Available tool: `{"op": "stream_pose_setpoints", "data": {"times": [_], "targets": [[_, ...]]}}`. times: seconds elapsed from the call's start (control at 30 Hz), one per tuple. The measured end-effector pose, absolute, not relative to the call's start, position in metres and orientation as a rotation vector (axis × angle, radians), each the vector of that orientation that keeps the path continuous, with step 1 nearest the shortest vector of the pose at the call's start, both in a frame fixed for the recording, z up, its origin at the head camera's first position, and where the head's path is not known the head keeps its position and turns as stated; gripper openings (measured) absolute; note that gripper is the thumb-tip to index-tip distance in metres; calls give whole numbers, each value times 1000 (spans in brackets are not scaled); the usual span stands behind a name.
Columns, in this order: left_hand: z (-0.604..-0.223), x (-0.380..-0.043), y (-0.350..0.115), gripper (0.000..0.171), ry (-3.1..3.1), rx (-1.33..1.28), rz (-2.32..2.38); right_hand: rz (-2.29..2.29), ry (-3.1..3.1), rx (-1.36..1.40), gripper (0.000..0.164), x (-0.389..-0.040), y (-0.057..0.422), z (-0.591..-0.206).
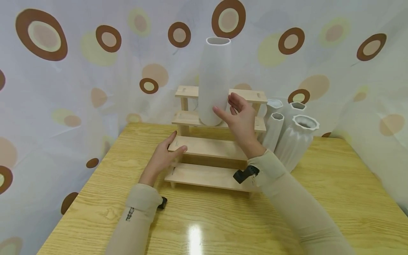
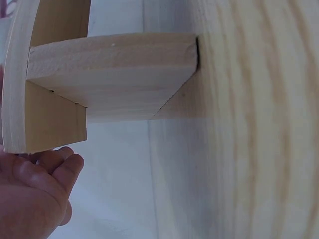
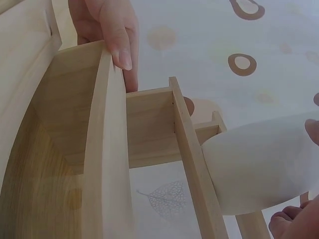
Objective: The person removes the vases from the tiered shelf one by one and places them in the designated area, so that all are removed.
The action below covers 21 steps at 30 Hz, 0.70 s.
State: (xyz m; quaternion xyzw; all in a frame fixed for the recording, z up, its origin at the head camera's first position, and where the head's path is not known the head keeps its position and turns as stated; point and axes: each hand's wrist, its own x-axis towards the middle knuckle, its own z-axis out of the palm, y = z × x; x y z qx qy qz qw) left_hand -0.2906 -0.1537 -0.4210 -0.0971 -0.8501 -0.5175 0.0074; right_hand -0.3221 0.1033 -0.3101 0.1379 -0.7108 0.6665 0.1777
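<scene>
A tall white vase (image 1: 214,78) stands upright on the second board from the top of a stepped wooden display stand (image 1: 213,148). My right hand (image 1: 240,122) holds its lower right side, the thumb in front and the fingers round towards the back. In the right wrist view the base of the vase (image 3: 259,164) meets the board's edge, and the thumb and curled fingers lie on either side of it. My left hand (image 1: 162,156) grips the left end of a lower board, thumb on top; the right wrist view shows this thumb over the board's edge.
Several white vases, among them a ribbed one with a scalloped rim (image 1: 298,141) and a slim one (image 1: 273,131), stand together to the right of the stand. Everything rests on a wood-grain table (image 1: 127,145). A patterned cloth (image 1: 105,78) hangs behind.
</scene>
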Motion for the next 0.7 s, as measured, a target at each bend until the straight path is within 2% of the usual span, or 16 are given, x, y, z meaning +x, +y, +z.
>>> {"op": "stream_pose_setpoints", "data": {"times": [0.23, 0.4, 0.7], "targets": [[-420, -291, -154, 91, -2659, -324, -1612, 1872, -1977, 444, 67, -327, 95, -310], [-422, -291, -155, 92, -2657, -306, -1621, 1865, -1977, 449, 63, -310, 85, -293], [-422, -292, -154, 92, -2652, -309, -1620, 1903, -1952, 366, 66, -306, 76, -285]]}}
